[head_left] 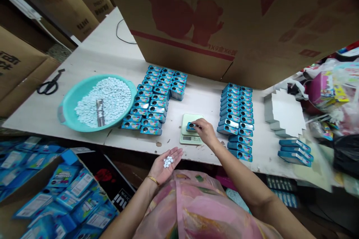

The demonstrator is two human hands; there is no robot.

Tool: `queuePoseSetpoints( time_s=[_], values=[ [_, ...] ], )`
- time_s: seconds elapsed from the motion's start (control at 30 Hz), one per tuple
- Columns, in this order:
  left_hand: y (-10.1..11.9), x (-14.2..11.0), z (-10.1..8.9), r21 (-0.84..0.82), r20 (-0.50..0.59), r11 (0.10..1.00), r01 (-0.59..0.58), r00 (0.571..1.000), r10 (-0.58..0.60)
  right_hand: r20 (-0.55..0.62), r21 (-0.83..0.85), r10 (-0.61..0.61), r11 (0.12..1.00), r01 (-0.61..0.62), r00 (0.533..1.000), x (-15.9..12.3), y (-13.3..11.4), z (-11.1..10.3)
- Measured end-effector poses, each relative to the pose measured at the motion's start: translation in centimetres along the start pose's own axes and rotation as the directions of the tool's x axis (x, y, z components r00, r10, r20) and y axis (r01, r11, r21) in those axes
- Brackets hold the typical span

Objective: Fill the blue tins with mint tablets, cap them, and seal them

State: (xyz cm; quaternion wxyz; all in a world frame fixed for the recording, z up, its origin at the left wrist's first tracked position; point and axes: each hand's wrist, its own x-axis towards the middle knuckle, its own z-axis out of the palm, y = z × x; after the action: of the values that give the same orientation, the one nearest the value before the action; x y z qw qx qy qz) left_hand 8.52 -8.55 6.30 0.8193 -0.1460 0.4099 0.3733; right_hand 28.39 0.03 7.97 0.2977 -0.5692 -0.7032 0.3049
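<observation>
My left hand (166, 165) is palm up with fingers spread, and several small white candies (168, 161) lie loose on it. With its fingers closed, my right hand (206, 131) grips a small blue tin (191, 126) on the pale kitchen scale (191, 140). The scale's display is too small to read. Left of the scale stand rows of blue tins (151, 116), each with a dark round spot on top. More such tins (235, 110) line up to the right. A turquoise basin (66, 102) holds a heap of white candies with a metal scoop (100, 112) in it.
Black scissors (49, 86) lie at the table's left. A large cardboard box (182, 48) rises along the back. White card stacks (287, 114) and blue packs (295, 152) sit at the right. A box of blue packets (67, 201) stands below left.
</observation>
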Motion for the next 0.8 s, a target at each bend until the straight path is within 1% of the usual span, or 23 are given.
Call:
queuePoseSetpoints(
  time_s=[0.07, 0.1, 0.13, 0.2, 0.3, 0.37, 0.4, 0.53, 0.67, 0.8],
  values=[
    [-0.1, -0.1, -0.1, 0.009, -0.017, 1.000, 0.006, 1.000, -0.005, -0.043, 0.130, 0.030, 0.991, -0.024, 0.999, -1.0, -1.1, 0.1],
    [-0.1, -0.1, -0.1, 0.020, -0.030, 1.000, 0.020, 0.999, -0.019, -0.029, 0.182, 0.034, 0.983, -0.028, 0.999, -1.7, -1.8, 0.4],
    [-0.2, 0.0, -0.2, 0.032, -0.042, 0.999, 0.035, 0.999, -0.034, 0.009, 0.226, 0.022, 0.974, -0.024, 1.000, -2.5, -2.7, 0.9],
    [-0.5, 0.1, -0.4, 0.048, -0.072, 0.997, 0.061, 0.996, -0.057, 0.142, 0.285, -0.043, 0.959, 0.001, 0.989, -4.3, -4.3, 2.4],
    [-0.9, 0.1, -0.9, 0.058, -0.122, 0.995, 0.083, 0.990, -0.075, 0.334, 0.282, -0.153, 0.958, 0.056, 0.930, -6.8, -5.8, 5.1],
    [-1.0, 0.1, -1.4, 0.086, -0.138, 0.991, 0.105, 0.986, -0.092, 0.410, 0.235, -0.178, 0.968, 0.085, 0.895, -7.8, -6.0, 6.3],
    [-1.1, 0.0, -1.6, 0.108, -0.136, 0.988, 0.114, 0.986, -0.098, 0.431, 0.215, -0.179, 0.972, 0.092, 0.884, -8.1, -6.0, 6.6],
    [-1.1, -0.1, -2.3, 0.179, -0.136, 0.976, 0.127, 0.985, -0.103, 0.458, 0.183, -0.174, 0.978, 0.099, 0.872, -8.2, -5.7, 6.5],
    [-0.9, 0.1, -2.2, 0.173, -0.142, 0.977, 0.127, 0.985, -0.103, 0.467, 0.145, -0.177, 0.982, 0.122, 0.866, -8.0, -5.7, 6.6],
    [-0.7, 0.2, -1.8, 0.161, -0.098, 0.978, 0.134, 0.988, -0.119, 0.470, 0.142, -0.206, 0.977, 0.156, 0.858, -8.0, -5.8, 6.8]
  ],
)
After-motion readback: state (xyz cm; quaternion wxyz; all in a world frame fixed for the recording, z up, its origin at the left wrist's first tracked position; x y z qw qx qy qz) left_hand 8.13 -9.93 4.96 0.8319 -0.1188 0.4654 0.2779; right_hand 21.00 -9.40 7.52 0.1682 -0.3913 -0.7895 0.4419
